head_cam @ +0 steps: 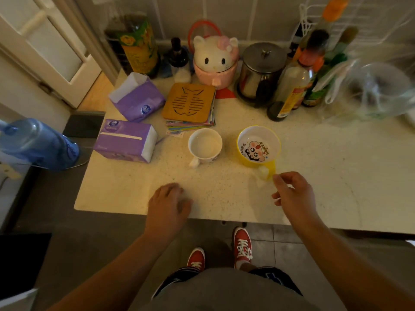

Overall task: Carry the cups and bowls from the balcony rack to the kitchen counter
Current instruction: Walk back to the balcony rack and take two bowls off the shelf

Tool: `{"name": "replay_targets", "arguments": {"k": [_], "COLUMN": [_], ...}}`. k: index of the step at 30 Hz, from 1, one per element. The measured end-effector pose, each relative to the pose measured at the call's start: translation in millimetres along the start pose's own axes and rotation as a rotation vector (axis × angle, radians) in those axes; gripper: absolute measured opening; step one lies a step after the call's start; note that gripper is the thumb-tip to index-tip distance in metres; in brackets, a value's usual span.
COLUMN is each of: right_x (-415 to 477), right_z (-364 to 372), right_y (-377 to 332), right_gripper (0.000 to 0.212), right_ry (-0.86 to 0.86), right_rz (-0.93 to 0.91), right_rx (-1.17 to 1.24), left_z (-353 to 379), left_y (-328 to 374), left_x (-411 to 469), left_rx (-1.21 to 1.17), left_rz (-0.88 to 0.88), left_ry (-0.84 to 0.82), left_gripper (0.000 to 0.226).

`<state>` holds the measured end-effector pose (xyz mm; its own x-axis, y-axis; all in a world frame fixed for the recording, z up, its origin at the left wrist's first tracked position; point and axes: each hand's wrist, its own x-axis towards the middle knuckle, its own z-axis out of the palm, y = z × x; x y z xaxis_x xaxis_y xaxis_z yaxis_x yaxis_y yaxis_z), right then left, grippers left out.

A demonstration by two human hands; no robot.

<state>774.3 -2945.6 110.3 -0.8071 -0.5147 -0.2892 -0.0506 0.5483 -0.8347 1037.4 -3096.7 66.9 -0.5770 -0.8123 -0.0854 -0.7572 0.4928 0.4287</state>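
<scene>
Both hands hover empty, grips apart; just ahead of the right hand stands a yellow cartoon-printed plastic bowl, a white ceramic mug beyond the left hand on the speckled desk; withdraw straight back, clear of both handles.

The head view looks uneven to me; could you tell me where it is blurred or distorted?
Head view: wide-angle bending curves the counter edge; the plastic bag and bottles at upper right smear; the white mug and yellow bowl stay fairly sharp; dim, warm light.
</scene>
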Motion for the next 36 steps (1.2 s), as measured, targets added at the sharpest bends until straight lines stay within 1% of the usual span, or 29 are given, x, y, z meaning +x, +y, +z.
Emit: {"name": "replay_targets", "arguments": {"k": [2,4,5,8,10,13,16,18,21,24,25,27,31,36], "right_x": [-23,-50,-65,-111,-140,-177,-214,-240,-280,-317,-334,-350,-400,-448], "right_z": [-4,-6,-6,2,8,7,-1,-8,-21,-35,-44,-49,-79,-122], "right_y": [5,13,19,43,63,96,133,157,193,227,240,256,294,331], "right_gripper": [0.011,0.009,0.008,0.008,0.008,0.009,0.012,0.011,0.012,0.013,0.012,0.011,0.012,0.015], "right_ry": [0.038,0.059,0.047,-0.030,-0.039,-0.028,-0.001,0.025,0.080,0.117,0.145,0.177,0.296,0.373], "right_rz": [0.010,0.055,0.088,0.187,0.247,0.363,0.518,0.607,0.707,0.805,0.843,0.883,0.998,1.082], "right_rx": [-0.024,-0.010,0.004,0.017,-0.002,0.007,0.031,0.047,0.072,0.111,0.134,0.156,0.257,0.361], "left_z": [-9,-14,-15,-10,2,28,49,61,81,99,108,116,143,177], "left_y": [-3,-12,-17,-35,-47,-59,-63,-57,-36,-6,13,35,106,188], "left_x": [-15,-31,-38,-53,-58,-61,-61,-61,-62,-71,-80,-88,-128,-175], "left_rx": [-0.074,-0.099,-0.113,-0.099,-0.076,-0.123,-0.105,-0.059,0.000,0.063,0.102,0.126,0.198,0.230], "left_rz": [0.134,0.266,0.301,0.306,0.268,0.079,-0.049,-0.080,-0.063,-0.003,0.041,0.060,0.172,0.258], "left_ry": [-0.063,-0.157,-0.207,-0.404,-0.545,-0.766,-0.863,-0.912,-0.964,-1.015,-1.043,-1.070,-1.145,-1.218], "left_gripper": [0.037,0.029,0.026,0.015,0.015,0.019,0.019,0.023,0.027,0.025,0.025,0.023,0.020,0.017]}}
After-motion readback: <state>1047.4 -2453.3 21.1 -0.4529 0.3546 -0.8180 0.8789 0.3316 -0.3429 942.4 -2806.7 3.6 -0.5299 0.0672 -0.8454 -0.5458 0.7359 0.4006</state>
